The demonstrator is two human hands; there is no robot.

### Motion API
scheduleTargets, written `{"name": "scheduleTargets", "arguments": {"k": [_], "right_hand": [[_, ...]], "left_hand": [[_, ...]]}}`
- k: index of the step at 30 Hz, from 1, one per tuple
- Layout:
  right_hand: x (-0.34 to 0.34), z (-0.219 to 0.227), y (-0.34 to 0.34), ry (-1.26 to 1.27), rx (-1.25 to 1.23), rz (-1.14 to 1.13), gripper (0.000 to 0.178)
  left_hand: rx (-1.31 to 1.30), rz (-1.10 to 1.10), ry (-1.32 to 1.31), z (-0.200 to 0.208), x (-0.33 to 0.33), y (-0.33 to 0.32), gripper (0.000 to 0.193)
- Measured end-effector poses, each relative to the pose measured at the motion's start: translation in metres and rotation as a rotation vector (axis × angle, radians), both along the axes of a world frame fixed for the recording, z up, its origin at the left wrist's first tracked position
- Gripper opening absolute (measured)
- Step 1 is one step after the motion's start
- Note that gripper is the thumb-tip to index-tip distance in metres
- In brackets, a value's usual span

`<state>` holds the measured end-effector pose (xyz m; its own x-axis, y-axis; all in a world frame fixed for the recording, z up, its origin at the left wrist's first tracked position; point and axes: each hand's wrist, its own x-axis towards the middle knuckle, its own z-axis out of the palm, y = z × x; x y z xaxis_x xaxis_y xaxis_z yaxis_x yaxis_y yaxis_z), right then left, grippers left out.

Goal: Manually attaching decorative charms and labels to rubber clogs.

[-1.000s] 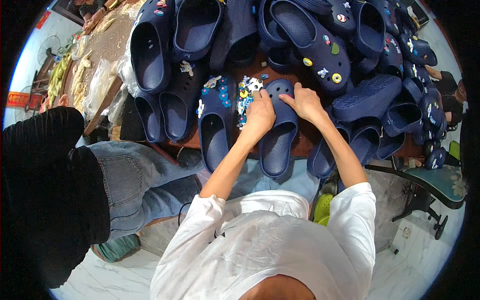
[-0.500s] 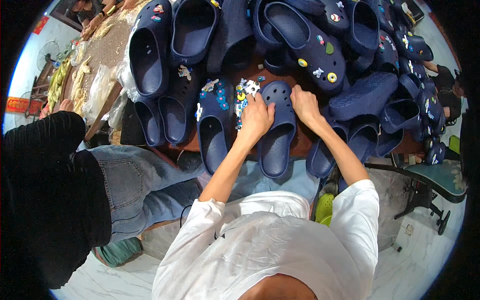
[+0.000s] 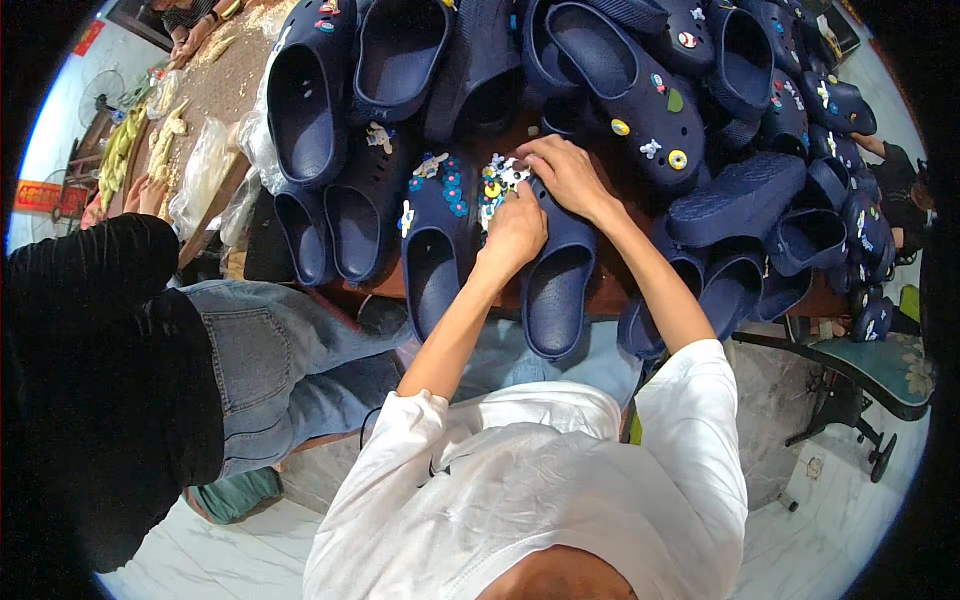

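Note:
A plain navy clog (image 3: 556, 310) lies in front of me, heel toward me, its toe partly covered by my hands. My left hand (image 3: 516, 228) is closed, its fingertips bent in at the edge of a pile of colourful shoe charms (image 3: 492, 190). Across the clog's toe reaches my right hand (image 3: 568, 178), its fingers curled together over the same pile and close to the left fingertips. Whatever is between the fingers of either hand is too small to make out. Left of the pile lies another navy clog (image 3: 432, 285), its toe set with blue flower charms and white figures.
Navy clogs (image 3: 400, 60) crowd the far side of the brown table (image 3: 607, 290), with more stacked to the right (image 3: 735, 200). At my left stands a person in black (image 3: 100, 380). A chair (image 3: 870, 360) is at the right.
My right hand has moved left from the clog's right side over its toe to the charm pile. The left hand's fingers have curled in. The view has shifted slightly.

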<state>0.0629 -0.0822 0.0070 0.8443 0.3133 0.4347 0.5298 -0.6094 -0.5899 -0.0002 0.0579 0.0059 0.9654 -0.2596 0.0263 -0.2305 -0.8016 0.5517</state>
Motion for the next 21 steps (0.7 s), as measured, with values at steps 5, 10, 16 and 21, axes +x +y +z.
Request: {"name": "scheduleTargets", "arguments": {"k": [5, 10, 16, 21], "right_hand": [[-0.032, 0.014, -0.016, 0.094, -0.117, -0.112, 0.022], [-0.042, -0.006, -0.031, 0.044, -0.015, -0.091, 0.023], [-0.044, -0.007, -0.035, 0.093, 0.04, -0.079, 0.024], [-0.05, 0.002, -0.042, 0.104, 0.06, -0.059, 0.025]], "left_hand": [[0.016, 0.008, 0.002, 0.0, 0.0, 0.003, 0.026], [0.055, 0.027, -0.031, 0.012, -0.004, -0.013, 0.023], [-0.048, 0.081, -0.054, 0.01, -0.013, -0.007, 0.028], [-0.411, 0.181, 0.055, 0.017, -0.051, 0.012, 0.055]]}}
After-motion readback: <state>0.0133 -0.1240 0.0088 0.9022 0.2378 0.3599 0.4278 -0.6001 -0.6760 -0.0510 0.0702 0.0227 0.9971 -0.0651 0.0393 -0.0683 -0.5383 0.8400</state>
